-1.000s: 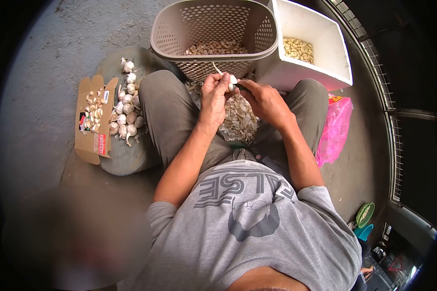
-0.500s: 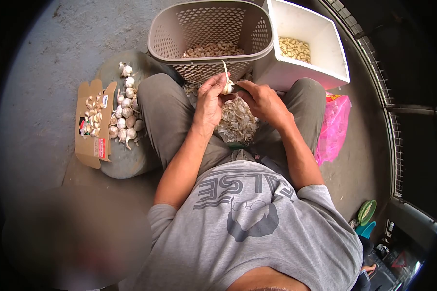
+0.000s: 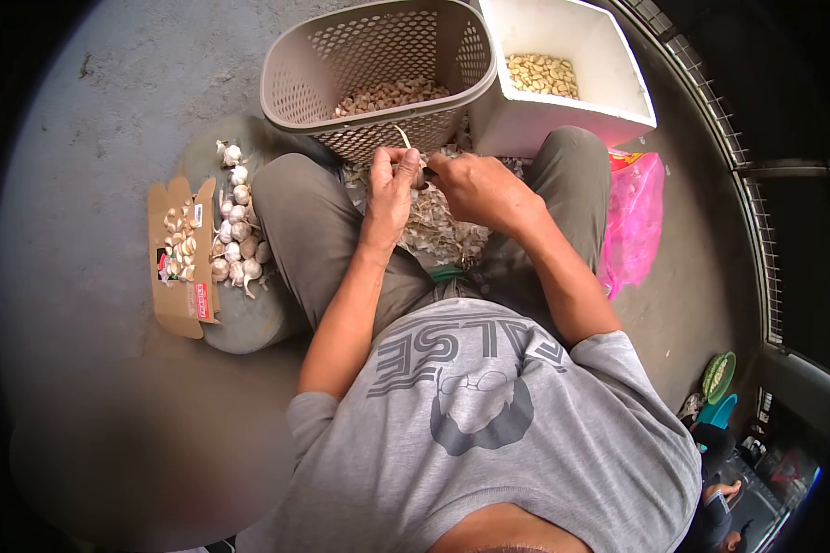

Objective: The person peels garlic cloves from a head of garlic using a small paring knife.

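Observation:
I sit on the floor with my knees apart. My left hand (image 3: 392, 184) grips a garlic bulb (image 3: 419, 171) whose dry stem sticks up. My right hand (image 3: 475, 189) meets it from the right, fingers closed on a small dark blade at the bulb. A heap of papery garlic skins (image 3: 438, 232) lies between my legs below both hands. Just beyond the hands stands a beige perforated basket (image 3: 369, 46) with pieces of garlic in its bottom.
A white box (image 3: 609, 88) holding peeled cloves stands at the back right. Whole garlic bulbs (image 3: 237, 230) lie on a round grey slab by my left knee, beside an open cardboard box (image 3: 180, 258). A pink plastic bag (image 3: 634, 230) lies by my right knee.
The view has shifted, so basket and box sit higher and further left. My hands stay together on the bulb, which has turned slightly between the fingers.

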`<state>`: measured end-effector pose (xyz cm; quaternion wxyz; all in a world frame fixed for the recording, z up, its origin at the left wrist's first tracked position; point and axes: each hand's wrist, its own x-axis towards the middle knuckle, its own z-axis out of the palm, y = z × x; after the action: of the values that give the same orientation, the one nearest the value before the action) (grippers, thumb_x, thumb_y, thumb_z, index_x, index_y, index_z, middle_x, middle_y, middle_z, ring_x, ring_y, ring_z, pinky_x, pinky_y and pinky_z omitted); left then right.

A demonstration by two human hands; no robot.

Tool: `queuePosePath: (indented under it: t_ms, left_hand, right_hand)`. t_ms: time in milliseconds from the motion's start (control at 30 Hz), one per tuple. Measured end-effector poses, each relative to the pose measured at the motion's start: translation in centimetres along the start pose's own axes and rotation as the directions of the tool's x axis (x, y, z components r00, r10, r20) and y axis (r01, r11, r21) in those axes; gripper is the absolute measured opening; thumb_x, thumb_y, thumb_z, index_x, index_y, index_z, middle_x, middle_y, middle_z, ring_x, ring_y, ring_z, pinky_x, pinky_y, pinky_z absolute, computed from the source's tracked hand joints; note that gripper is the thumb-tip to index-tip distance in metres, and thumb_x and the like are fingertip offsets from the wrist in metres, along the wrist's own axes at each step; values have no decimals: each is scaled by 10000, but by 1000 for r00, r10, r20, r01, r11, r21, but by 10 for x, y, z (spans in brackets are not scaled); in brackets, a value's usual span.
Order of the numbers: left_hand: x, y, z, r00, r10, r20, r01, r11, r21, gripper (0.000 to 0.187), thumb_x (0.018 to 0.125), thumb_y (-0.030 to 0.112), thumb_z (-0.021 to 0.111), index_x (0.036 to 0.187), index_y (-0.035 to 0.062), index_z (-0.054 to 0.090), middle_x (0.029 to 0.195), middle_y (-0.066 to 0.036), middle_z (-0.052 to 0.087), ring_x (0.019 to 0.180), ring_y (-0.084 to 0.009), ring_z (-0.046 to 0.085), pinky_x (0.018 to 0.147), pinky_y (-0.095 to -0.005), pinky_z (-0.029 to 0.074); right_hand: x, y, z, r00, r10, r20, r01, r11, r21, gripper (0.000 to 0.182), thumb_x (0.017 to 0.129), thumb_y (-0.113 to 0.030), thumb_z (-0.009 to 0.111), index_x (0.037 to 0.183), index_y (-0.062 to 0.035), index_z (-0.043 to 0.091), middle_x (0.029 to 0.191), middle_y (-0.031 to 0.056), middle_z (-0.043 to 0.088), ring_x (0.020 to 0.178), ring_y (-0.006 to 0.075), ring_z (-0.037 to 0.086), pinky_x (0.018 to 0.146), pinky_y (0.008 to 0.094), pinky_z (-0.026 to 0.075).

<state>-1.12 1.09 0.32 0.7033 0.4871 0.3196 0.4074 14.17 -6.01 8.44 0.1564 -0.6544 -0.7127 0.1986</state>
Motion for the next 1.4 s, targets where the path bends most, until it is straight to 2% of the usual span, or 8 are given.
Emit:
queuePosePath:
  t_ms: [367,433,567,667,767,867,967,1400]
  left_hand:
    - [2,7,-3,1000,-4,-7,6,949,315,378,1068,395,593,872,71,589,641,51,482,531,-40,430,458,-245,346]
    - [-3,9,0,980,-197,-28,199,976,89,324,1063,362,595,890,88,593,628,37,517,442,-42,435,367,-221,333]
    - [-2,8,-1,956,-291,34,293,950,-108,289,1051,340,617,901,95,593,605,20,536,377,-60,424,316,-209,322]
    - [2,12,-1,936,-346,62,351,918,-183,283,1050,335,621,898,100,588,603,18,531,373,-65,424,319,-210,312]
    - [3,14,-1,932,-355,75,363,911,-197,284,1045,343,631,896,105,586,612,18,531,378,-66,426,325,-213,299]
    - [4,11,1,942,-330,51,334,922,-194,301,1038,371,644,898,110,588,628,23,532,394,-63,425,342,-219,293]
    - [5,3,2,962,-270,-38,259,949,-181,327,1033,407,649,905,112,592,645,34,525,441,-56,436,382,-212,313]
    - [3,-4,5,985,-123,-121,115,991,-72,453,1030,534,604,1009,82,589,795,17,542,622,-61,487,512,-227,406]
  right_hand:
    - [-2,13,16,998,-67,13,64,987,148,219,949,-167,636,1093,-6,669,870,243,704,796,437,691,680,522,540]
    - [8,33,26,987,-161,-22,155,896,415,263,938,-191,651,1110,1,709,915,254,721,822,407,709,694,505,550]
    - [5,29,-1,911,49,410,-315,724,613,281,1016,-216,627,1107,49,647,768,106,617,728,171,584,684,385,489]
    - [6,38,15,985,-93,147,-4,834,551,260,1025,-208,620,1105,39,649,728,63,587,673,147,552,645,390,484]
    - [1,24,2,978,28,207,-146,800,582,246,1017,-207,630,1099,23,657,726,102,613,615,228,574,618,414,489]
    - [0,38,16,986,-146,-86,167,915,367,230,1003,-198,636,1109,5,661,785,189,661,651,378,636,634,477,519]
    - [-12,5,-5,994,84,-76,-81,996,45,255,964,-156,645,1145,23,654,904,269,705,848,469,677,708,520,544]
    - [-10,-10,14,993,40,-113,-14,974,225,200,982,-156,624,958,42,598,764,293,628,784,496,640,673,555,488]
